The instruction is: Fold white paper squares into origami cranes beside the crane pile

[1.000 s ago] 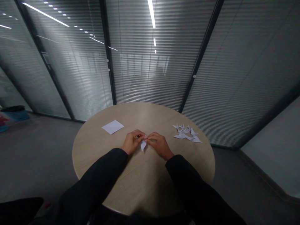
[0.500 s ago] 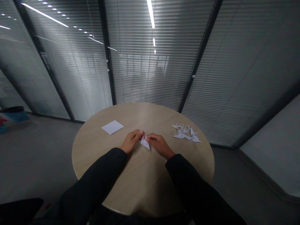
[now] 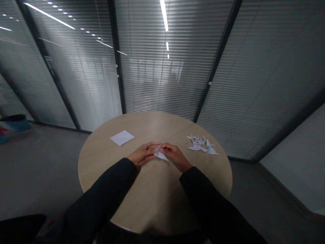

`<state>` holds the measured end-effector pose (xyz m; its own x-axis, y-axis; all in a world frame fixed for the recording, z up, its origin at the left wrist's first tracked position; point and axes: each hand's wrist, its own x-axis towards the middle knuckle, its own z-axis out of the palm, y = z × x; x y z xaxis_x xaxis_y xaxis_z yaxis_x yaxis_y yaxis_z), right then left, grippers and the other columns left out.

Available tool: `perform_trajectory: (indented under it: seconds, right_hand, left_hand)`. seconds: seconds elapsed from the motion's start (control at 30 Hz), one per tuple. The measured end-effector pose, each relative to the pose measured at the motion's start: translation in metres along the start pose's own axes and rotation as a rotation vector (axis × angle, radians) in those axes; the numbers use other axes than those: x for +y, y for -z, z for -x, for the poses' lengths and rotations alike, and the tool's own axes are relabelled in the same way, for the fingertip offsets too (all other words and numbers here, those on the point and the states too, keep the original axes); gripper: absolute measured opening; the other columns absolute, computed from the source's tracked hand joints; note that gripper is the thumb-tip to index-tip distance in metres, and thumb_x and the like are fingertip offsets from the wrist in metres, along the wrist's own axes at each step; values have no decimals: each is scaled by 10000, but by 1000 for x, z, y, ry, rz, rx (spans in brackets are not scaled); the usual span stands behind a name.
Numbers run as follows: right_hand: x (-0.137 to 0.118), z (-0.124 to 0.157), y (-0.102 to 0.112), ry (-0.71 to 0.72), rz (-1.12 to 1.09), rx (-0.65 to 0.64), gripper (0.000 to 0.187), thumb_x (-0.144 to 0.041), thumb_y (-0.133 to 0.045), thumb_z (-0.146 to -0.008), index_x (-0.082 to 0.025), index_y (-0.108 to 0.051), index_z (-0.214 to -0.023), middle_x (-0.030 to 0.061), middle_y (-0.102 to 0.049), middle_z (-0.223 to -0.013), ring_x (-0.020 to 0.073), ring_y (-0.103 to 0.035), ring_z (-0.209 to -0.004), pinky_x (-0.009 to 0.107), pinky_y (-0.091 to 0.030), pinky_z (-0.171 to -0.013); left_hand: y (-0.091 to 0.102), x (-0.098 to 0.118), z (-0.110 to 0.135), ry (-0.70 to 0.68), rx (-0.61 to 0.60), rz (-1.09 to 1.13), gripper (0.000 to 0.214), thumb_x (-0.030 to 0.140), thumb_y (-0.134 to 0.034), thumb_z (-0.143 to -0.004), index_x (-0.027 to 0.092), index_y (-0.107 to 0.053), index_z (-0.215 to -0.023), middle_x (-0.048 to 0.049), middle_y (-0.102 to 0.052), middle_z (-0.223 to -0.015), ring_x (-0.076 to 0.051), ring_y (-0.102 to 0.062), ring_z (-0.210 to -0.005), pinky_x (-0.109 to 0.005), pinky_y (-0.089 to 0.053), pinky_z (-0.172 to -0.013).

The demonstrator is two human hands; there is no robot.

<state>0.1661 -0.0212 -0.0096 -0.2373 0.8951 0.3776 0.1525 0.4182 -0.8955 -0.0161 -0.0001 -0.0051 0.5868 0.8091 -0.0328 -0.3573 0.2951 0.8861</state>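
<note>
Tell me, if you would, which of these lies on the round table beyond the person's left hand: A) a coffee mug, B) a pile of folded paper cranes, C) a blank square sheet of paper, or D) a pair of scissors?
C: a blank square sheet of paper lies flat on the round wooden table beyond the left hand, while the folded paper cranes are on the right side.
</note>
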Motion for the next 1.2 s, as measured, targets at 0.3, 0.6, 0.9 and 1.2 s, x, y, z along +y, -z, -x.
perform_trajectory:
  seconds: [0.3,0.6,0.9,1.2]
  right_hand:
    - [-1,-1,-4,100,68,149,149,-295,-603,-779,-207,-566,-895,27,-619,-888,168,-597,-834,301,-473,-770]
    - [3,-2,-8,118,136,152,184,-222,-595,-751,-201,-553,-929,33,-626,-914,169,-603,-866,312,-465,-785]
    - [4,-2,-7,133,177,146,212,-196,-600,-740,-210,-566,-949,19,-649,-892,159,-615,-839,301,-465,-764]
    - [4,-2,-7,140,172,138,187,-197,-588,-741,-211,-568,-926,20,-640,-887,162,-610,-836,299,-469,-755]
  left_hand:
    - [3,-2,-6,-87,219,-29,262,92,-780,-654,113,-681,-896,-50,-678,-836,-100,-638,-731,-197,-530,-695]
    - [1,-4,-6,-98,183,-100,346,227,-862,-535,100,-688,-806,-58,-688,-811,-127,-635,-739,-261,-504,-752]
    - [5,-9,-9,-108,170,-147,412,306,-881,-489,102,-673,-779,-62,-679,-821,-136,-630,-746,-288,-491,-775]
    - [4,-10,-9,-116,172,-153,403,319,-878,-497,103,-674,-770,-65,-679,-805,-139,-625,-730,-290,-483,-764]
